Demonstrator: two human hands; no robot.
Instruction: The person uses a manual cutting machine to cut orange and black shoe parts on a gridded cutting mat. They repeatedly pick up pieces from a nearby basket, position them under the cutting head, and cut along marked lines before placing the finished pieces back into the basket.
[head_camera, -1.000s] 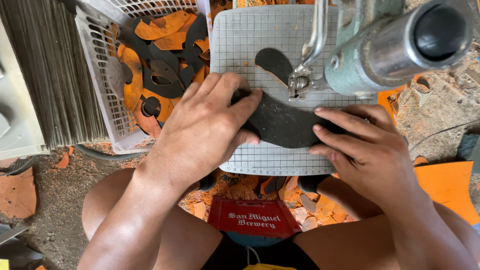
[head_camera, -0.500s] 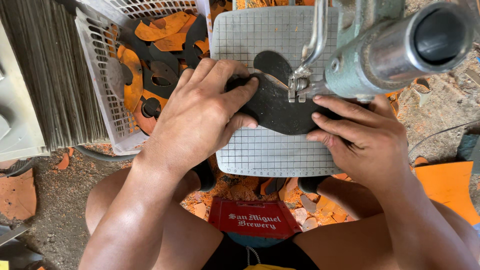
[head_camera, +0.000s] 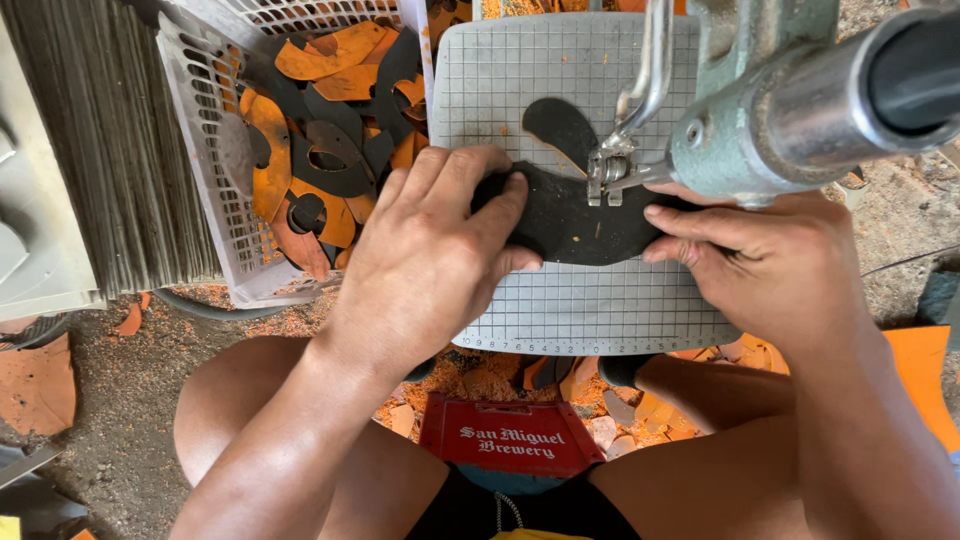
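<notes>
On gridded table (head_camera: 600, 310), black piece (head_camera: 575, 225) under saw blade (head_camera: 605, 175). Left hand (head_camera: 430, 260), right hand (head_camera: 770, 265) spread flat, pressing its ends. Best feed slowly, fingertips clear of blade.

A grey gridded saw table (head_camera: 590, 310) fills the upper centre of the frame. A curved black cutout (head_camera: 580, 215) lies flat on it, reaching toward its upper middle.
</notes>
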